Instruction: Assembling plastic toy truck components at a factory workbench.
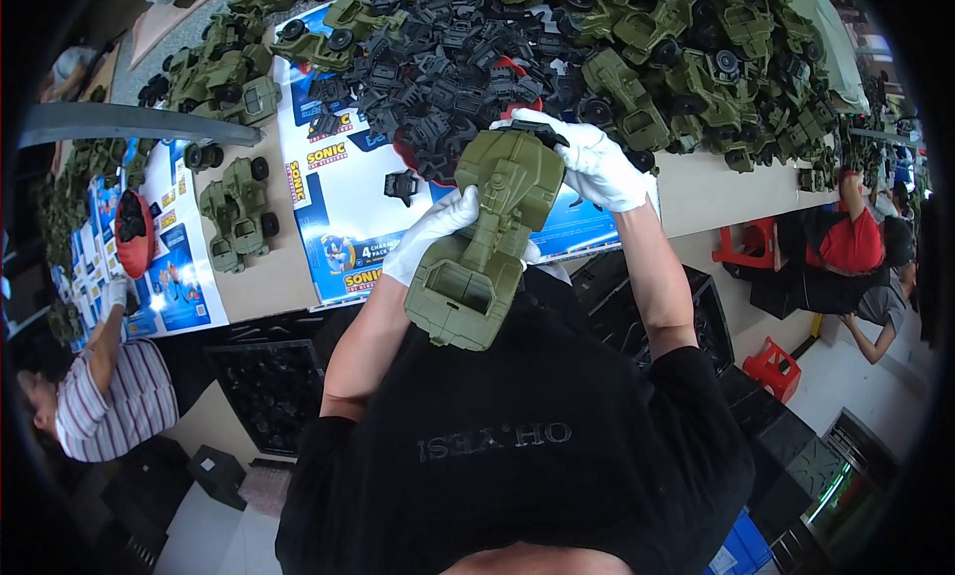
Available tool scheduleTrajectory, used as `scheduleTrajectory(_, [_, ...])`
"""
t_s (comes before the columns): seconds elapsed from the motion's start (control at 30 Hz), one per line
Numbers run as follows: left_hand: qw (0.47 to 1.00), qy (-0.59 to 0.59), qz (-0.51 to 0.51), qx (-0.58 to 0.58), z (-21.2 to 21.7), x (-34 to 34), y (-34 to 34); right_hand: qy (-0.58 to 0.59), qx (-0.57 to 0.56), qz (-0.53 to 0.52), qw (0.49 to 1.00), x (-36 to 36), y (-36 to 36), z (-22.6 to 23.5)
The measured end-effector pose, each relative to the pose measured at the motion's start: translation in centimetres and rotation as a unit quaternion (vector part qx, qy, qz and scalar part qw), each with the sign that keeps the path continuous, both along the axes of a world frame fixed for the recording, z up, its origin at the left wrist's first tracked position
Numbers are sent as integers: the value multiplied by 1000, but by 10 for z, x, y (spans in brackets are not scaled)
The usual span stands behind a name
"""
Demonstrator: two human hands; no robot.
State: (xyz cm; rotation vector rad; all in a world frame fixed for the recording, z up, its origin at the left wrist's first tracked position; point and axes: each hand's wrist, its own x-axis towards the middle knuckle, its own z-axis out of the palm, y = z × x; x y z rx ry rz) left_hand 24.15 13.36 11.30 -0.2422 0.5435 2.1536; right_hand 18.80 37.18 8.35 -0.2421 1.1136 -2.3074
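An olive-green toy vehicle (487, 227) is held up in front of my chest, above the table's near edge. My left hand (443, 235), in a white glove, is closed round its left side, and the vehicle hides some of those fingers. At the vehicle's far end, my gloved right hand (600, 165) pinches a black plastic part (537, 130) against the body. I cannot tell whether that part is fastened. Just beyond lies a heap of black plastic parts (438, 78), partly in a red bowl (404, 149). One loose black part (401, 186) rests on the printed sheet (333, 212).
Piles of green toy vehicles (686, 68) cover the far right of the table. Another green vehicle (237, 215) stands at left, near a grey curved bar (139, 125). A co-worker in a striped shirt (114, 401) reaches toward a red bowl (134, 235). Black crates (261, 391) sit below.
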Motion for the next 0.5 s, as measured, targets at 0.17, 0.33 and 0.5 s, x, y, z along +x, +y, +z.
scheduleTrajectory(0.17, [1000,-10,0,-13,4,0,1,14,85,10,996,-4,2,-1])
scheduleTrajectory(0.33, [1000,5,5,-1,-6,4,4,125,144,3,982,-6,-5,17])
scheduleTrajectory(0.5, [1000,-2,29,6,-9,5,6,203,207,-1,957,-3,1,18])
